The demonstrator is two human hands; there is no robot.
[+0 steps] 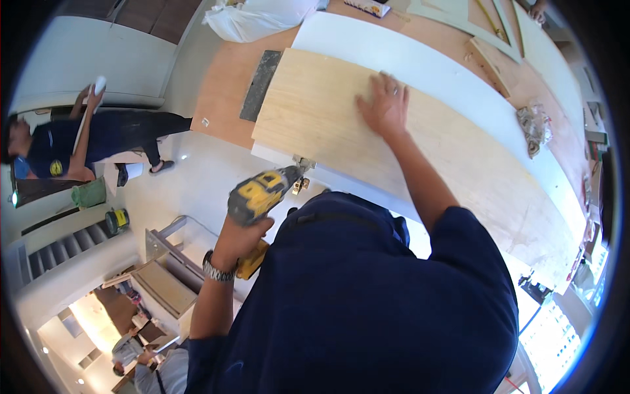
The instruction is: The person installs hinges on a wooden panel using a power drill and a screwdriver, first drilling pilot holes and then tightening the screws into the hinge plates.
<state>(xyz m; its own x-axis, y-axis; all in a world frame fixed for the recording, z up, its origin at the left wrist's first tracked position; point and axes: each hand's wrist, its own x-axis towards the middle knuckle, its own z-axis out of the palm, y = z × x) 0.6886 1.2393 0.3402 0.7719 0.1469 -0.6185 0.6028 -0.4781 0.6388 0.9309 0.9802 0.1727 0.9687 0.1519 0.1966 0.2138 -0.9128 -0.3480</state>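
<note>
My left hand point(244, 235) is wrapped round the grip of a yellow and black cordless drill point(259, 195). The drill's front end meets a small metal hinge point(304, 163) at the near edge of a long pale wooden panel point(328, 98). Part of that hinge hangs below the edge. Flat on the panel's top lies my right hand point(387, 108), its fingers spread and holding nothing. A second hinge point(535, 289) sits at the panel's far right end. The drill's tip and any screw under it are too small to make out.
Under the panel is a white board point(387, 43) on a brown tabletop point(223, 85). A grey strip point(260, 85) lies at the panel's left end. A crumpled plastic bag point(535, 128) and a wooden strip point(489, 65) lie beyond. One person point(85, 141) stands at left, others lower left.
</note>
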